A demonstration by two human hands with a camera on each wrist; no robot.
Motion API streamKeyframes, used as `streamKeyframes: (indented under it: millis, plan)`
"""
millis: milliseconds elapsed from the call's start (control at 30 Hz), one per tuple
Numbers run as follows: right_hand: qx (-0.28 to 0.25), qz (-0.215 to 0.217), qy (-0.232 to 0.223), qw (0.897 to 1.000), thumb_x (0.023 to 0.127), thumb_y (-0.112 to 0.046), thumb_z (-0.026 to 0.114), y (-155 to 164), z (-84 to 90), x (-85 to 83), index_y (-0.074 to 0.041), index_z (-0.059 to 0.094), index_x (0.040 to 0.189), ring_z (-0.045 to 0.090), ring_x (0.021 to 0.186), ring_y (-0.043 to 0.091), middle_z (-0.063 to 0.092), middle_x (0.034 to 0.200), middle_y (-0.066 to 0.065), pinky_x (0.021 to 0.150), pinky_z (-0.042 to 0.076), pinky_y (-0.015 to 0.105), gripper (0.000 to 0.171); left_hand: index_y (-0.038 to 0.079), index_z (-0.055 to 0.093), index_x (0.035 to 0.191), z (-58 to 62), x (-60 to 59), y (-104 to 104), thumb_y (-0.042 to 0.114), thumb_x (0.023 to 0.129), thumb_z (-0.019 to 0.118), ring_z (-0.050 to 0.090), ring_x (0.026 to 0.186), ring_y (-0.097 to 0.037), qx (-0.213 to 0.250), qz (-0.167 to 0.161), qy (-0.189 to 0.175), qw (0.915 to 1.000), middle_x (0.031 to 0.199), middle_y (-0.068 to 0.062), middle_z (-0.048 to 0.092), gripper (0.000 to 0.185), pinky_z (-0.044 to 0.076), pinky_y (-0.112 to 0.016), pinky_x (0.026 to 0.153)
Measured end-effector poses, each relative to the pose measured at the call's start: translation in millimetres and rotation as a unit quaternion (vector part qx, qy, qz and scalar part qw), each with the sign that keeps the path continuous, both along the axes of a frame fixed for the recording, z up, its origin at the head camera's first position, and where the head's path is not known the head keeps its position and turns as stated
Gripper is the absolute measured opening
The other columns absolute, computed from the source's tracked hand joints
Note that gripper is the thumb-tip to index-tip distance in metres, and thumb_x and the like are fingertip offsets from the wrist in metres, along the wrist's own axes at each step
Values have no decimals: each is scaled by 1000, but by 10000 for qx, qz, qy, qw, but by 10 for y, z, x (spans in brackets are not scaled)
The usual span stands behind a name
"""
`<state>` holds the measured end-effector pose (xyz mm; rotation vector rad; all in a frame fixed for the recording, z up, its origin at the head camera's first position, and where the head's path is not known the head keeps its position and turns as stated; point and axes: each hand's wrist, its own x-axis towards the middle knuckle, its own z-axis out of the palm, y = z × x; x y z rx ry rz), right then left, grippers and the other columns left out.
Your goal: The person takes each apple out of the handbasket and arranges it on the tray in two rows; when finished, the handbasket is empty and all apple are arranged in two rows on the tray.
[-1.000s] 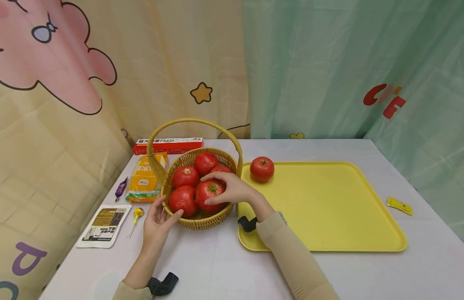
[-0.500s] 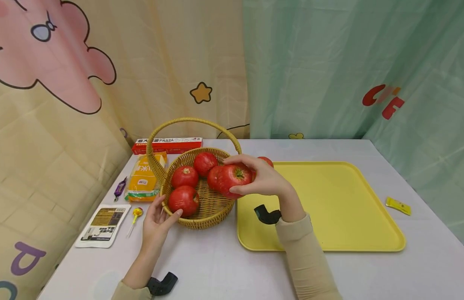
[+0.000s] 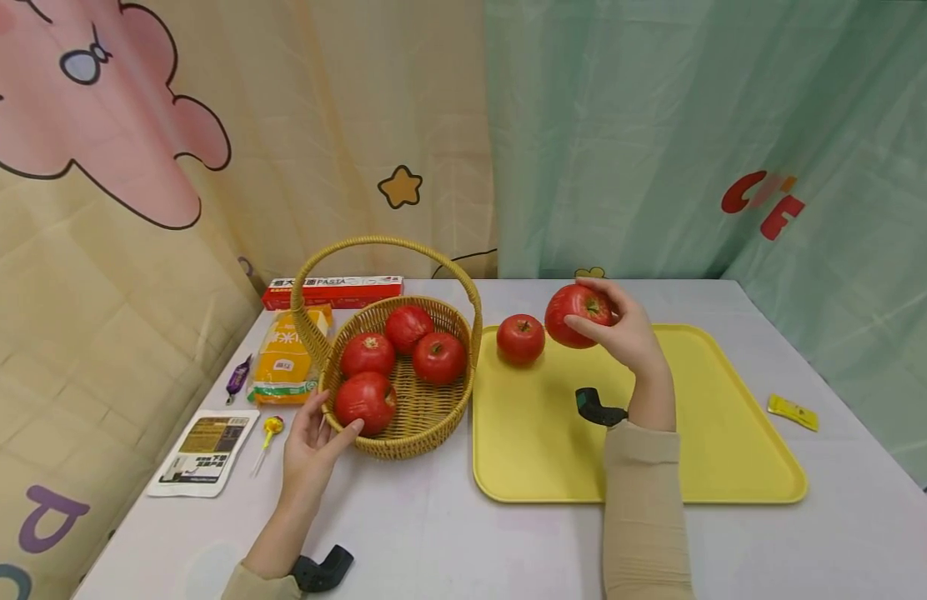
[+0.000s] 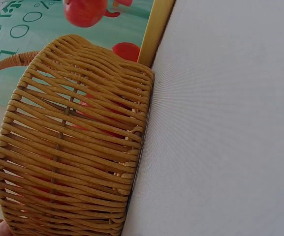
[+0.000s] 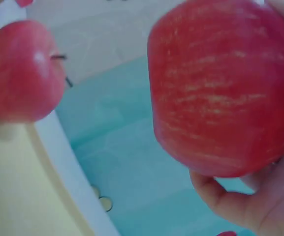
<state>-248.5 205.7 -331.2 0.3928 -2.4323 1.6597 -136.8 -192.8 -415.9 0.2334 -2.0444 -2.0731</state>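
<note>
My right hand (image 3: 621, 329) grips a red apple (image 3: 568, 317) above the far left part of a yellow tray (image 3: 719, 417). The same apple (image 5: 225, 88) fills much of the right wrist view, thumb and fingers around its side. Another apple (image 3: 520, 339) sits in the tray's far left corner. At the wicker basket (image 3: 403, 446), my left hand (image 3: 313, 446) holds the near left rim, thumb over the edge. Several apples lie inside, among them one (image 3: 366, 403) beside that thumb. In the left wrist view the woven wall (image 4: 78, 137) hides most of them.
Left of the basket lie a yellow food bag (image 3: 291, 354), a purple-wrapped candy (image 3: 239, 379), a lollipop (image 3: 272, 429) and a white packet (image 3: 204, 454). A red pasta box (image 3: 336, 293) stands behind. Right of the tray is a small yellow packet (image 3: 794, 412). The basket's tall handle (image 3: 384, 240) arches above it.
My right hand has lifted an apple out of the basket's right side and carried it right, over the tray. My left hand has stayed on the basket rim.
</note>
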Motion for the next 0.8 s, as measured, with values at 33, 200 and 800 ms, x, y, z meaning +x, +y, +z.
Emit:
streamKeyframes:
  millis: [33, 200, 800]
  plan:
    - [0, -198, -52, 9998, 83, -27, 72, 47, -40, -27, -14, 46, 137, 44, 113, 27, 45, 133, 9, 81, 54, 30, 61, 1, 32, 140, -2, -3, -1, 5, 86, 67, 17, 141, -20, -9, 11, -7, 10000, 156, -2, 12, 64, 26, -30, 109]
    - [107, -919, -539, 9943, 82, -37, 72, 154, -244, -190, -14, 44, 139, 40, 120, 33, 42, 138, 14, 94, 47, 49, 68, 3, 34, 139, -20, -15, -10, 6, 85, 68, 20, 140, -20, 10, 61, -59, 10000, 156, -3, 15, 64, 28, -27, 107]
    - [321, -2099, -820, 9737, 81, -31, 73, 13, -815, -536, -8, 42, 139, 39, 123, 36, 41, 139, 19, 103, 39, 50, 70, 2, 34, 139, -16, -2, -16, 6, 85, 68, 19, 141, -20, 47, 40, -66, 10000, 156, -3, 14, 64, 28, -26, 108]
